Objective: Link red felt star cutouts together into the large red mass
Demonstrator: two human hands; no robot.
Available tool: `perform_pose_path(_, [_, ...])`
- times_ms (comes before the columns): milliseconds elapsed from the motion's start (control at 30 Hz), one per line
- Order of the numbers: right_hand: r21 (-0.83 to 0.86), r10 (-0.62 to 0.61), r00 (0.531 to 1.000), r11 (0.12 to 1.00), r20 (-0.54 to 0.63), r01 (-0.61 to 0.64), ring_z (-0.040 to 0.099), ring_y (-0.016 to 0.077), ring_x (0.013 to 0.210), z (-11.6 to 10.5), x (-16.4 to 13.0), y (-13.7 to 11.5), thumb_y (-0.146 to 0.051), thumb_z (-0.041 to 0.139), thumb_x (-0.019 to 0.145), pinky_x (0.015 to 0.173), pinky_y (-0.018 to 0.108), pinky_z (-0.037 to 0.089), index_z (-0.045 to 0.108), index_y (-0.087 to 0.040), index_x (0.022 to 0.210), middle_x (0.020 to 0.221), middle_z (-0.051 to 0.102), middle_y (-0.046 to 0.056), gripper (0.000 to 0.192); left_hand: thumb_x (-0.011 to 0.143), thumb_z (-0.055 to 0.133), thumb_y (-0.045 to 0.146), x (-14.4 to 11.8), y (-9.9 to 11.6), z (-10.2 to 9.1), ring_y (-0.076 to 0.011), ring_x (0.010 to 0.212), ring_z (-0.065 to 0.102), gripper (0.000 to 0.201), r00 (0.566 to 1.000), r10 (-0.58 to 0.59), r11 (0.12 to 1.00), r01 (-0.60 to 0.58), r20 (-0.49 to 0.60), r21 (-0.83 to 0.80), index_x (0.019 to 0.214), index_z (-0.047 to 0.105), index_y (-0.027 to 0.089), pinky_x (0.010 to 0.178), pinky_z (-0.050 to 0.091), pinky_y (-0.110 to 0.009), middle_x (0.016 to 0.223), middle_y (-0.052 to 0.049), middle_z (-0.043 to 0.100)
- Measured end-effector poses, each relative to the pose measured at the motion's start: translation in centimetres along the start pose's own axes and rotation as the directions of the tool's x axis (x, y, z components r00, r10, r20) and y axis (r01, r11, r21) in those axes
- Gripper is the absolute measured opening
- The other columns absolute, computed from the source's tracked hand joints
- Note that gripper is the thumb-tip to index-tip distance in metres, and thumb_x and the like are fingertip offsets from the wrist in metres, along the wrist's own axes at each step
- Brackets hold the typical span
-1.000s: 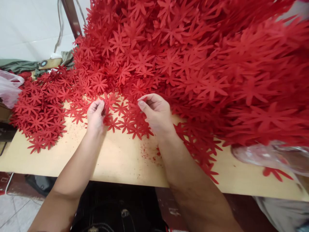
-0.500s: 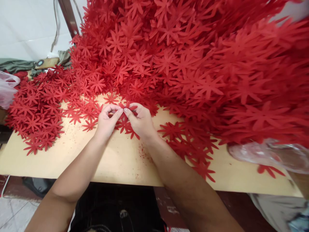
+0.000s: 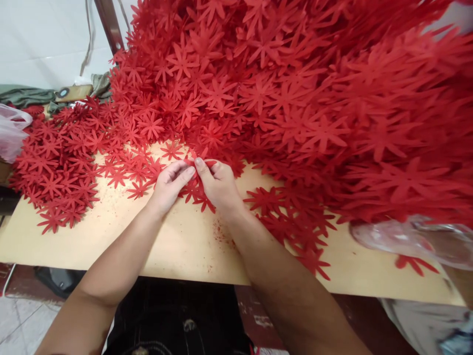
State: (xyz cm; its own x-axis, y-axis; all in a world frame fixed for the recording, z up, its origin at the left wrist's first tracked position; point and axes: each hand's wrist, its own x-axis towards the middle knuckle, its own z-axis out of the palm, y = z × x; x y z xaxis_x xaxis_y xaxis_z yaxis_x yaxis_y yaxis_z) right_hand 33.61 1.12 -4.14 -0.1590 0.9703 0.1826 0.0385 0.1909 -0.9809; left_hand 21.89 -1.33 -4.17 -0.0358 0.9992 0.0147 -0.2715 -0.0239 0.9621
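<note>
My left hand (image 3: 168,183) and my right hand (image 3: 218,185) meet over the wooden tabletop (image 3: 177,241), thumbs and fingers pinched together on a small red flower cutout (image 3: 195,167). The cutout sits just in front of a huge heap of identical red star-shaped flower cutouts (image 3: 295,98) that fills the far and right side. Loose flowers lie flat on the board around both hands, some hidden under my fingers.
A flatter pile of red flowers (image 3: 55,162) covers the table's left end. A clear plastic bag (image 3: 414,239) lies at the right, another bag (image 3: 11,130) at the far left. Green cloth (image 3: 29,96) and a metal post (image 3: 109,29) stand behind. Red crumbs dot the board.
My hands, apart a second ago with each at its own flower, came together at the heap's edge and now both pinch one cutout. The view shifted slightly.
</note>
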Motion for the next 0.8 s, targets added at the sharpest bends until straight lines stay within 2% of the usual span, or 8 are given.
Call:
perform_pose_path(200, [-0.09,0.058,0.995,0.995,0.081,-0.051,0.043,0.0077,0.052,0.0,-0.4,0.4,-0.05,0.05,0.081,0.055,0.024,0.038,0.048,-0.017,0.055,0.052,0.047,-0.002,0.042,0.057,0.078,0.046,0.3,-0.1,-0.1,-0.0058,0.07,0.057,0.033,0.998,0.014,0.999,-0.017,-0.069,-0.04,0.074,0.067,0.02,0.073,0.047,-0.02,0.073,0.004,0.064])
perform_pose_path(300, [-0.052,0.049,0.992,0.998,0.115,-0.043,0.046,0.0088,0.054,0.1,-0.4,0.3,-0.054,0.051,0.079,0.055,0.024,0.04,0.052,-0.017,0.059,0.054,0.05,-0.001,0.042,0.058,0.079,0.041,0.4,-0.1,-0.2,-0.0049,0.064,0.055,0.029,0.996,-0.003,0.999,-0.001,-0.094,-0.042,0.07,0.065,0.019,0.067,0.046,-0.018,0.069,0.005,0.062])
perform_pose_path(367, [0.039,0.035,0.98,0.998,0.194,-0.044,0.054,0.0109,0.062,0.2,-0.3,0.2,-0.055,0.053,0.078,0.061,0.025,0.046,0.057,-0.017,0.069,0.065,0.059,0.001,0.039,0.063,0.076,0.039,0.5,-0.1,-0.5,-0.0043,0.059,0.053,0.024,0.992,-0.01,0.998,0.002,-0.125,-0.069,0.07,0.064,0.019,0.062,0.045,-0.018,0.066,0.006,0.06])
perform_pose_path(433, [0.135,0.006,0.961,0.99,0.277,-0.045,0.061,0.0138,0.078,0.4,-0.3,0.1,-0.052,0.057,0.076,0.075,0.028,0.051,0.06,-0.018,0.085,0.084,0.067,0.005,0.035,0.069,0.071,0.036,0.7,-0.1,-1.1,-0.0041,0.057,0.052,0.019,0.984,-0.018,0.994,-0.001,-0.178,-0.106,0.07,0.063,0.02,0.057,0.044,-0.017,0.064,0.006,0.059])
perform_pose_path(533, [0.178,-0.011,0.943,0.983,0.333,-0.052,0.063,0.0169,0.096,0.4,-0.4,0.1,-0.042,0.063,0.074,0.09,0.033,0.049,0.06,-0.016,0.1,0.107,0.067,0.009,0.038,0.075,0.066,0.035,1.0,0.4,-1.8,-0.0047,0.061,0.055,0.017,0.976,0.004,0.992,-0.031,-0.218,-0.119,0.071,0.061,0.019,0.058,0.045,-0.017,0.069,0.004,0.062])
perform_pose_path(667, [0.048,0.028,0.958,0.998,0.286,-0.044,0.064,0.0172,0.085,0.0,-0.4,0.3,-0.035,0.063,0.074,0.083,0.033,0.051,0.063,-0.014,0.091,0.093,0.07,0.007,0.028,0.07,0.07,0.041,0.7,1.2,-1.4,-0.007,0.07,0.059,0.025,0.991,0.066,0.998,-0.066,-0.117,0.005,0.08,0.066,0.019,0.066,0.047,-0.019,0.08,0.001,0.066])
perform_pose_path(733, [0.005,0.024,0.961,1.0,0.277,-0.026,0.063,0.0163,0.079,-0.1,-0.3,0.3,-0.036,0.063,0.074,0.078,0.032,0.05,0.064,-0.014,0.085,0.084,0.07,0.005,0.025,0.063,0.076,0.039,0.4,1.3,-0.8,-0.0065,0.066,0.057,0.028,0.994,0.069,0.995,-0.062,-0.086,0.078,0.079,0.067,0.018,0.063,0.045,-0.019,0.074,0.002,0.064])
perform_pose_path(800, [0.0,0.039,0.96,0.999,0.277,-0.041,0.061,0.0149,0.075,-0.1,-0.4,0.2,-0.035,0.064,0.073,0.073,0.03,0.049,0.063,-0.014,0.08,0.079,0.068,0.004,0.023,0.06,0.078,0.037,0.3,1.1,-0.4,-0.0054,0.06,0.053,0.027,0.993,0.059,0.992,-0.047,-0.104,0.114,0.071,0.066,0.016,0.059,0.043,-0.018,0.065,0.004,0.061])
